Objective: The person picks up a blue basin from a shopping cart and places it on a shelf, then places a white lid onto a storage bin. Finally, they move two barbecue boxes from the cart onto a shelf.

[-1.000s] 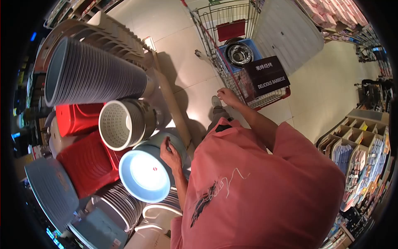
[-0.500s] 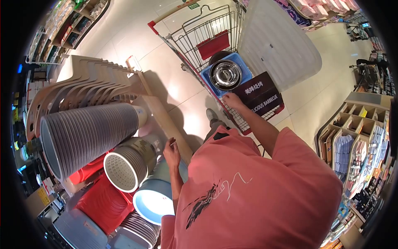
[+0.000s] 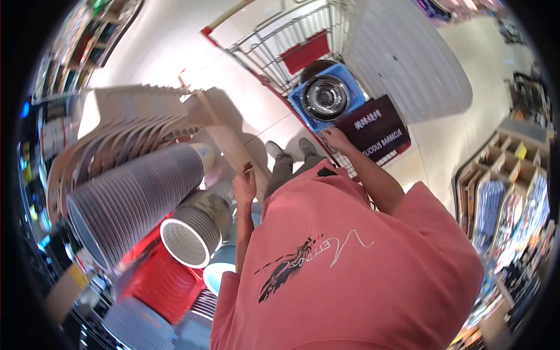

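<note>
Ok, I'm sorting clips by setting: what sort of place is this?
Most likely a household-goods shop: there is a wire shopping cart, a long stack of nested grey bins and, at the right, a compartmented display shelf.

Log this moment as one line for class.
Right hand: at edge of shopping cart | Left hand: near wooden ledge | Cart: barbecue box, blue basket, metal bowl

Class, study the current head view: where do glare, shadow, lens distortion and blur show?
Head view: the floor glares nearly white left of the shopping cart; head view: a dark shadow lies beside the wooden board; head view: black corners and curved shelves show fisheye distortion; head view: goods toward the right edge look smeared.
</note>
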### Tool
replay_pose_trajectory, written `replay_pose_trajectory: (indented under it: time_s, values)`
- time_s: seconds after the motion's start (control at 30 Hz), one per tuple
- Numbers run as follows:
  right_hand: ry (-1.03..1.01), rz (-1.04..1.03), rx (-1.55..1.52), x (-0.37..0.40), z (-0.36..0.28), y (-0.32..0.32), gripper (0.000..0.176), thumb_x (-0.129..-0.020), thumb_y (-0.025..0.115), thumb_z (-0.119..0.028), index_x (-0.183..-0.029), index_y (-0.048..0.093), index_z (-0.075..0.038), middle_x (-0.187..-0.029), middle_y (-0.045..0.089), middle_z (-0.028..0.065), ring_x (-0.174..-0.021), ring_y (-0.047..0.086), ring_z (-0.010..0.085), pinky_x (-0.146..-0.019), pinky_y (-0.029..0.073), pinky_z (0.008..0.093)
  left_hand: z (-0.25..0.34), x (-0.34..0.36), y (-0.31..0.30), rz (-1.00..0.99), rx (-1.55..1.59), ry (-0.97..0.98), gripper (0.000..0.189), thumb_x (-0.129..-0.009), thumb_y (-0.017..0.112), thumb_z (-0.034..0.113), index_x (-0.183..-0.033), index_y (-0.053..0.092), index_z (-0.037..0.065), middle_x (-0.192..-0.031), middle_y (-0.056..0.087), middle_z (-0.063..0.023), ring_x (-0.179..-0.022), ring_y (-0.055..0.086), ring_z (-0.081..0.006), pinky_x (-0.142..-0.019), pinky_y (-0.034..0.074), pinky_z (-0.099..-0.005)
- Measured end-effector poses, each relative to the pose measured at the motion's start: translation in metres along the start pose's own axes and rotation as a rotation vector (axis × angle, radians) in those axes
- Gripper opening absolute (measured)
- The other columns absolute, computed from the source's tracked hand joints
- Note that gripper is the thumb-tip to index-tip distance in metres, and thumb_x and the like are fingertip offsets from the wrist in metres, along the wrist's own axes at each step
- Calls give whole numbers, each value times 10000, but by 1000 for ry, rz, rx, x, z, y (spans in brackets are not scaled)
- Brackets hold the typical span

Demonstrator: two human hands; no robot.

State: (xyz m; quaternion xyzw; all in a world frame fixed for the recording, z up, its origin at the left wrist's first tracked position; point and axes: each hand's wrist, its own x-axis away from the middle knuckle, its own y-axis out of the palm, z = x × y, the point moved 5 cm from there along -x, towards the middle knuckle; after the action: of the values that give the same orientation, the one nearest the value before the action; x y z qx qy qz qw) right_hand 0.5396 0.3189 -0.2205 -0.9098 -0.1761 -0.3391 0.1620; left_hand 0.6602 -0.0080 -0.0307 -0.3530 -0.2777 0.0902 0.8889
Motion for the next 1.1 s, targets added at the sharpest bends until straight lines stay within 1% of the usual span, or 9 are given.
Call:
replay_pose_trajectory:
  time_s: [0.07,0.47,0.5,0.57,0.67,0.77,0.87,1.0,1.1]
  values:
    - [-21,-34,135,0,-6,-1,295,-913,520,-195,-1049,629,44,-866,656,88,-706,600,135,-624,483,283,18,-20,-4,-44,-17,40,321,-955,532,154,-1219,587,-21,-1136,675,-182,-1040,667,-281,-868,524,-366]
    - [128,380,-121,-17,10,13,315,-916,529,-245,-945,654,42,-843,687,126,-716,663,207,-686,528,341,144,-253,-75,-27,-95,638,269,-955,522,109,-1183,615,1,-1023,689,-158,-832,656,-236,-720,496,-346]
    - [129,464,-187,-14,12,24,316,-912,535,-255,-929,656,36,-837,685,132,-705,662,213,-680,528,342,183,-261,-92,-23,-222,507,269,-952,533,109,-1183,611,-4,-1060,669,-182,-897,647,-279,-793,494,-371]
    - [251,591,-301,0,-2,37,312,-906,540,-265,-920,660,22,-826,681,130,-714,660,210,-695,525,337,214,-313,-113,147,-213,938,274,-939,558,111,-1174,602,-25,-1099,639,-214,-990,613,-341,-870,478,-410]
    - [326,860,-201,20,-40,55,282,-908,543,-266,-966,669,-21,-875,693,145,-799,676,278,-753,518,390,279,-369,-130,200,-340,1114,373,-908,602,115,-1240,534,-43,-1223,564,-235,-1139,530,-400,-969,434,-444]
    - [313,1137,-210,37,-74,73,292,-914,531,-270,-1030,659,-35,-929,690,174,-878,665,337,-779,507,434,286,-477,-94,-41,-411,1010,537,-940,593,256,-1348,443,-59,-1264,541,-243,-1146,544,-371,-981,430,-449]
    - [358,1220,-308,31,-84,95,265,-937,468,-256,-979,635,-54,-954,668,183,-936,632,368,-823,482,490,297,-515,-40,-831,-100,373,506,-915,616,263,-1327,483,0,-1089,598,-112,-942,613,-225,-699,509,-333]
    - [397,1257,-431,59,-114,126,274,-888,482,-237,-945,644,-24,-890,673,216,-904,656,382,-791,514,500,328,-544,-6,-724,-195,357,381,-886,653,263,-1066,576,-64,-776,585,-76,-582,554,-185,-461,432,-268]
    - [499,1142,-662,103,-173,124,314,-880,502,-291,-943,682,-42,-910,682,193,-883,657,384,-776,519,501,360,-515,-15,-689,-380,389,426,-859,662,383,-1000,554,-4,-844,549,-74,-582,458,-141,-468,351,-269]
